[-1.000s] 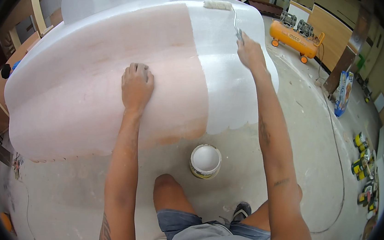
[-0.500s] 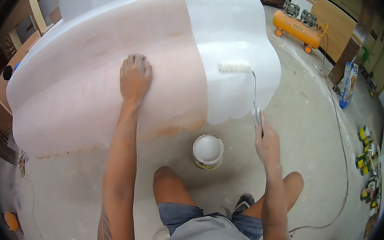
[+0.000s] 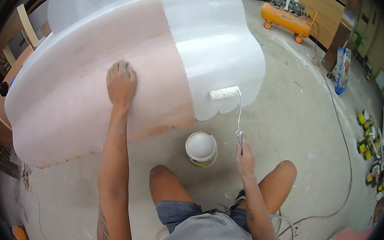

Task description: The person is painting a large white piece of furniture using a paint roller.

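A large curved piece with a scalloped edge (image 3: 99,78) fills the upper left; most of its face is pale pink, while its right part is coated white. My left hand (image 3: 121,83) lies on the pink face, fingers resting against it, holding nothing. In my right hand (image 3: 245,160) is the handle of a paint roller (image 3: 224,92). The roller's white sleeve meets the white-coated part near its lower scalloped edge. Between my knees and the piece stands an open bucket of white paint (image 3: 201,147) on the floor.
An orange air compressor (image 3: 285,21) stands at the far right. Past it are a blue and white bag (image 3: 342,72) and several yellow and dark cans (image 3: 366,137) along the right side. A cable (image 3: 347,149) curves over the floor. Wooden parts (image 3: 27,25) stand at left.
My right hand has drawn the roller down toward me, from mid-surface to near the lower edge of the white part. My left hand stays on the pink face; the view has shifted slightly.
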`<state>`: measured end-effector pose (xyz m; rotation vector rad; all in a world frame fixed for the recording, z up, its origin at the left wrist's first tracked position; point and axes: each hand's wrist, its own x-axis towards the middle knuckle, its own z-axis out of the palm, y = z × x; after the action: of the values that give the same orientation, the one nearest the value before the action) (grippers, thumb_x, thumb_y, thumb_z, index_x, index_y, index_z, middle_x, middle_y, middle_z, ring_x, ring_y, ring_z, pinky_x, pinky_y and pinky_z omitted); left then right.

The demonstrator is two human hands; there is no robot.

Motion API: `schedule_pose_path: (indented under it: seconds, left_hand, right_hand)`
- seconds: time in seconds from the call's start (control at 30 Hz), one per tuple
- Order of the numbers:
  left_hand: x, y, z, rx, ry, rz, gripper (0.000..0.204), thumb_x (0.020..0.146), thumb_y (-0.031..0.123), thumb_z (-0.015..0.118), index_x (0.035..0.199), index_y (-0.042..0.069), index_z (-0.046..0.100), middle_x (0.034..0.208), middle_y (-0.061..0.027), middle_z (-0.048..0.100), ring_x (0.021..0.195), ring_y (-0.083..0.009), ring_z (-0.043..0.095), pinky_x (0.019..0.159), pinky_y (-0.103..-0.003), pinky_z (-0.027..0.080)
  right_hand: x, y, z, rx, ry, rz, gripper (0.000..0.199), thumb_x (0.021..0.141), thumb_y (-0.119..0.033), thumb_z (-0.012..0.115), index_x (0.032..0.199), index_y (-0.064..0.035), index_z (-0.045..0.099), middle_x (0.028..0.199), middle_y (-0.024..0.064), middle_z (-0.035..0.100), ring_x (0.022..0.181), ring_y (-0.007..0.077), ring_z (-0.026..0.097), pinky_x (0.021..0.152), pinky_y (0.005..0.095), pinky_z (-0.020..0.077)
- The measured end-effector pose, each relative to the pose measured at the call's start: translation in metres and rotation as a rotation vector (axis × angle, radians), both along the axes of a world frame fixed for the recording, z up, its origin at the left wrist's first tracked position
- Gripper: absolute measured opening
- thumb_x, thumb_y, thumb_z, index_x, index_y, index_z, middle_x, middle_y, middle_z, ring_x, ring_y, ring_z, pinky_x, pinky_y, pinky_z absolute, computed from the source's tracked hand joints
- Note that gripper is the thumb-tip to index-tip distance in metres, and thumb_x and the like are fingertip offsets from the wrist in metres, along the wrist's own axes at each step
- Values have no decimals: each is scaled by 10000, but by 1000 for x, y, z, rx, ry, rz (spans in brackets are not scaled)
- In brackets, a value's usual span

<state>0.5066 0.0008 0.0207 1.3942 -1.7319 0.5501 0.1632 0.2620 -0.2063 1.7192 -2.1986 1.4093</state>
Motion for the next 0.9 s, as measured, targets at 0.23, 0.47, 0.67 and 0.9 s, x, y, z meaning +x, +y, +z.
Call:
schedule_pose_path:
  seconds: [0.23, 0.47, 0.67, 0.9]
  left_hand:
    - [-8, 5, -15, -21, -41, 96, 366, 999, 263, 528, 1297, 68, 608, 1424, -121, 565, 1372, -301, 480, 1200, -458, 320]
    - [-14, 9, -14, 7, -18, 85, 366, 994, 266, 540, 1294, 70, 617, 1412, -96, 578, 1370, -297, 483, 1202, -440, 324]
    - [-13, 11, -15, 12, -2, 101, 370, 1009, 266, 526, 1299, 61, 628, 1426, -105, 585, 1383, -300, 477, 1208, -439, 314]
    - [-38, 27, -53, -46, -59, 214, 454, 1044, 280, 465, 1442, 73, 536, 1537, -112, 498, 1481, -317, 369, 1243, -537, 190]
  right_hand:
    - [-14, -115, 120, -60, 87, 74, 492, 1032, -195, 555, 1486, -28, 465, 1071, 280, 668, 923, 461, 662, 793, 536, 526]
    - [-29, -172, 245, 288, 164, 17, 477, 1028, -285, 512, 1449, -59, 503, 1041, 289, 700, 978, 453, 676, 851, 538, 530]
    - [-34, -53, 92, 17, 27, 79, 483, 1029, -152, 555, 1500, -80, 472, 1085, 220, 696, 957, 429, 669, 831, 504, 533]
    - [-39, -20, 70, 12, -74, 181, 536, 1021, -93, 540, 1540, -49, 412, 1128, 260, 668, 975, 439, 660, 834, 497, 528]
